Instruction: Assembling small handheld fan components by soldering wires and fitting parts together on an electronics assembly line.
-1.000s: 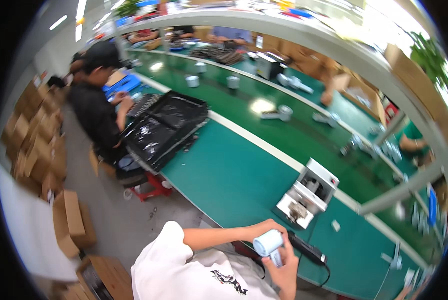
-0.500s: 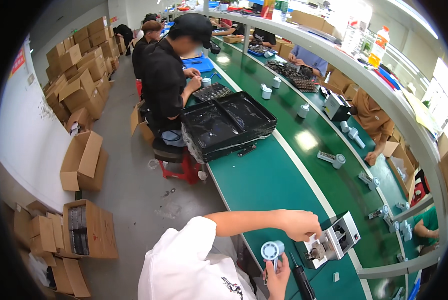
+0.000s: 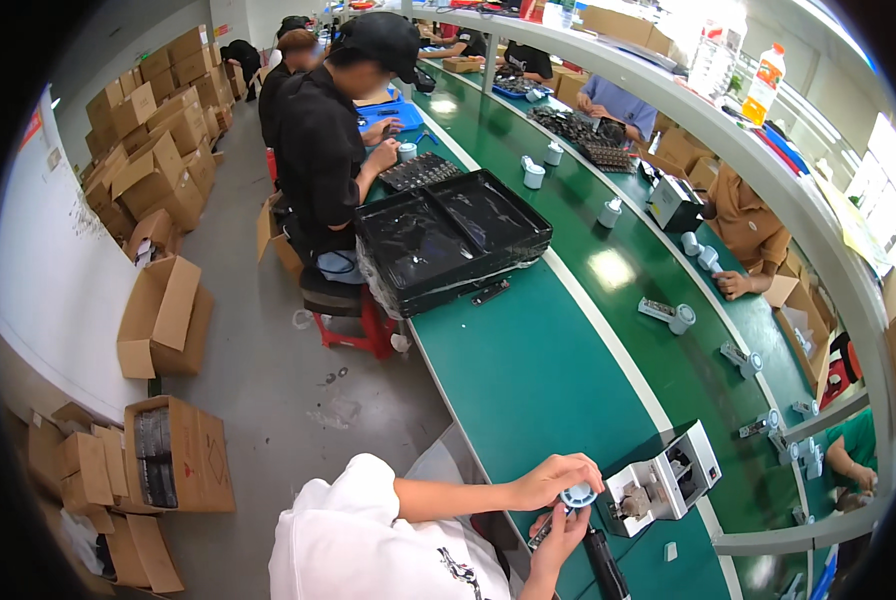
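Both hands now meet over the near edge of the long green bench [image 3: 528, 390] — the left hand [image 3: 553, 478] and right hand [image 3: 560, 535] pinch the small round pale-blue plastic part [image 3: 578, 496] between them. Half a second ago the left hand reached to the small white box-shaped machine [image 3: 663, 482] — now just beside them.

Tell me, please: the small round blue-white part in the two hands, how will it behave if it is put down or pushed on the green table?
The round part is small enough for the fingertips of the left hand and right hand, so it is probably light. Its round shape suggests it may roll if laid on its side. It looks like rigid plastic, likely stiff. The green table looks smooth, so it may slide.
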Tool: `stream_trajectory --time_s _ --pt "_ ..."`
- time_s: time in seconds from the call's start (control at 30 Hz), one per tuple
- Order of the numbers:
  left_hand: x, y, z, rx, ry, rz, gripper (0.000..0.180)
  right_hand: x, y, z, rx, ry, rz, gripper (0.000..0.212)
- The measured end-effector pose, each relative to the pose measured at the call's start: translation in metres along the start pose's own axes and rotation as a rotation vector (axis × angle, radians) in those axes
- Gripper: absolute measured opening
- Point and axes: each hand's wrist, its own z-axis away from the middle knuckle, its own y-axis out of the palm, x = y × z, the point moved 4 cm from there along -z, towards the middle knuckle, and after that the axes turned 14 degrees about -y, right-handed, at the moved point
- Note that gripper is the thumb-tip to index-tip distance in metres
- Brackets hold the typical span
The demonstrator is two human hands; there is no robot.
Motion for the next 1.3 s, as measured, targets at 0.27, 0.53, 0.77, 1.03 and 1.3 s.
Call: stream_trajectory --time_s 0.27,0.53,0.77,1.03,1.3 --pt "-0.003 0.003 -0.008 -0.002 0.022 0.036 0.052 -0.002 0.0 0.006 0.027 -0.072 -0.012 0.058" --pt "0.045 -0.009 0.008 -0.216 -0.204 -0.028 0.06 0.023 -0.022 0.02 0.064 -0.034 -0.114 0.056" --pt "0.041 0.004 0.006 -0.197 -0.229 -0.301 0.044 0.111 -0.14 0.014 -0.398 -0.467 0.271 0.041" --pt "0.05 0.01 0.0 -0.191 -0.253 -0.349 0.042 0.127 -0.264 0.012 -0.681 -0.379 0.971 0.029" --pt "0.05 0.009 0.001 -0.209 -0.235 -0.381 0.043 0.118 -0.269 -0.009 -0.599 -0.25 1.243 0.035"
